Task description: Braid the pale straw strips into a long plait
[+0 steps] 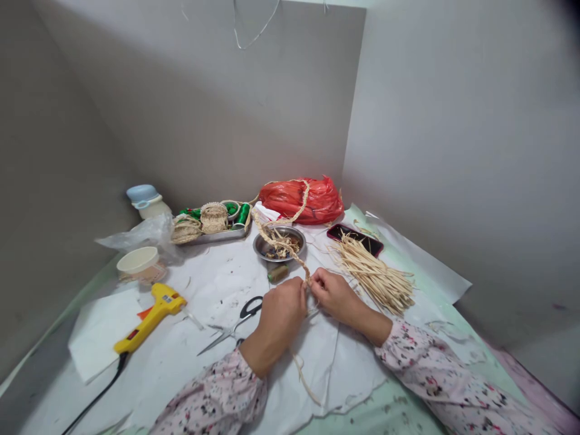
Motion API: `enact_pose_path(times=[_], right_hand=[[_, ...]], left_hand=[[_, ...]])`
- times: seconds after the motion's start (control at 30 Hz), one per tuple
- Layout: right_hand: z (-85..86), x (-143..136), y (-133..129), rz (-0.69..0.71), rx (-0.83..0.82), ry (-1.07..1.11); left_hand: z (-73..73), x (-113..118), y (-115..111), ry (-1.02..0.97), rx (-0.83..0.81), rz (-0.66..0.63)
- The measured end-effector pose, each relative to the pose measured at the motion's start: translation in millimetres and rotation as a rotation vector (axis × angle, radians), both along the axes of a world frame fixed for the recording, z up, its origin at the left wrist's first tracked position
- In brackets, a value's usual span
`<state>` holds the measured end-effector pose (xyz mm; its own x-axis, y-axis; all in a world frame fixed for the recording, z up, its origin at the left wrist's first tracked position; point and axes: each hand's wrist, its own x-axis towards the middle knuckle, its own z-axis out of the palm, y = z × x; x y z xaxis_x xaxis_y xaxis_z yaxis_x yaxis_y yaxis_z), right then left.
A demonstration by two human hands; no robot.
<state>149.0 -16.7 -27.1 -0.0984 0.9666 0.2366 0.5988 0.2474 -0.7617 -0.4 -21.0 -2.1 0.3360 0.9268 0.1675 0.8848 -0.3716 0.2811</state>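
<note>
A pale straw braid runs from the red plastic bag at the back, over a metal bowl, down to my fingers. My left hand is closed in a pinch at the braid's near end. Close beside it, my right hand pinches the same end from the right. Loose straw strands hang below my left hand toward the table. Just right of my right hand lies a bundle of straw. Scissors lie left of my left hand, partly hidden by it.
A yellow glue gun with a black cord lies at left, near a white tub. Behind stand a metal tray with green thread and woven pieces, and a blue-capped bottle. A phone lies under the straw; a thread spool sits before the bowl.
</note>
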Motion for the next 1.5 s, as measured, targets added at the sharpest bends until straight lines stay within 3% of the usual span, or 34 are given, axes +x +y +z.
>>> enact_pose_path(times=[0.17, 0.6, 0.8, 0.97, 1.2, 1.4, 1.5], right_hand=[[0.7, -1, 1, -0.021, -0.004, 0.052], [-3.2, 1, 5, -0.057, -0.059, 0.256], [-1.6, -1, 6, -0.032, -0.145, 0.446], [5.7, -4, 4, 0.021, -0.359, 0.733], [13.0, -1, 4, 0.05, -0.391, 0.958], [9.9, 13, 14, -0.039, -0.379, 1.124], [8.3, 21, 18, -0.02, -0.458, 1.199]], left_hand=[[5.9, 2, -2, 0.01, 0.068, 0.04], [3.3, 12, -14, -0.009, -0.052, -0.048], [2.8, 14, -15, 0.111, -0.058, -0.067], [-0.4, 16, -16, 0.199, -0.093, -0.067], [6.1, 16, -19, 0.157, -0.113, -0.076], [3.0, 9, -14, 0.145, -0.108, -0.038], [2.1, 6, -10, 0.017, -0.11, -0.031]])
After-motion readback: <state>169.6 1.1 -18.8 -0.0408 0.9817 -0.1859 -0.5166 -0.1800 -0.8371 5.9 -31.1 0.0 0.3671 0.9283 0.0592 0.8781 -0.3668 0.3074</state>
